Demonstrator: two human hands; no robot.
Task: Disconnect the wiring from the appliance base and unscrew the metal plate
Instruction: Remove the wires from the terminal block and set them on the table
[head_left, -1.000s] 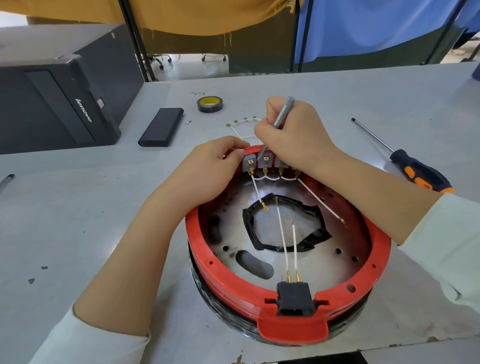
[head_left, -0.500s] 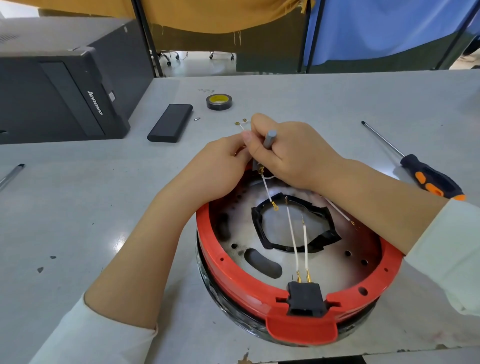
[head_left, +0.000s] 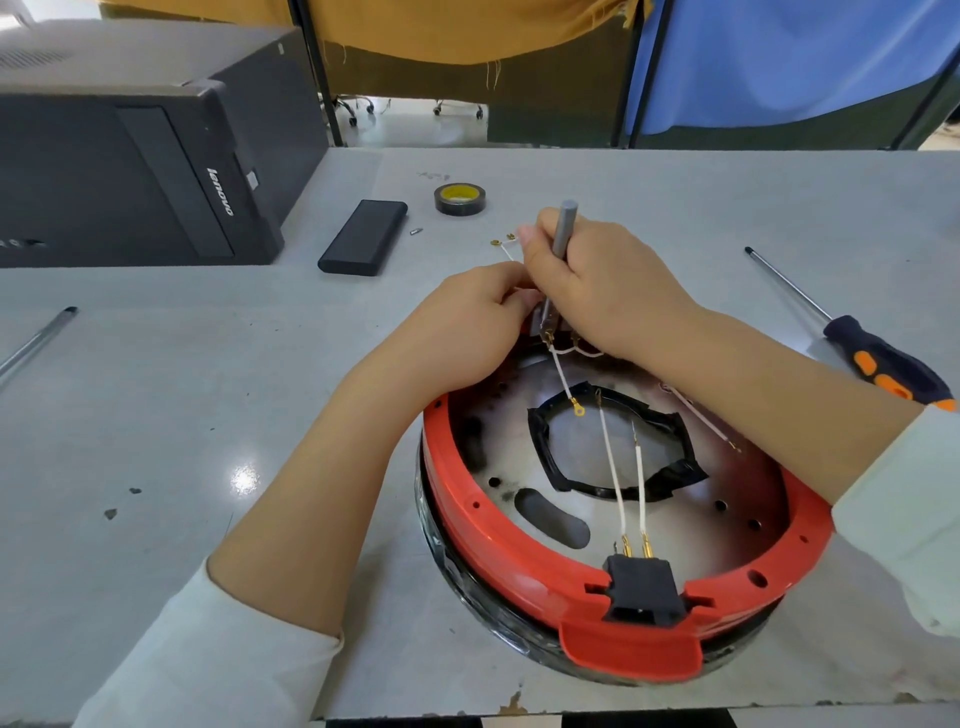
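Two hands are working at the far rim of the red appliance base (head_left: 493, 525) on the counter (head_left: 208, 389). The right hand (head_left: 597, 291) is gripping a slim grey screwdriver (head_left: 563, 228) nearly upright, tip down on the terminal block (head_left: 545, 325) directly beneath; the left hand (head_left: 467, 332) is pinching that block, steadying it beside the tip.

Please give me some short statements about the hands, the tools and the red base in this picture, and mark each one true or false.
1. The right hand grips a slim grey metal screwdriver. True.
2. The orange-and-black handled screwdriver is held in the left hand. False: it lies on the grey table.
3. Two white wires run to the black plug socket on the round red plastic appliance base. True.
4. The black-and-yellow tape roll sits inside the base. False: it lies on the table beyond it.
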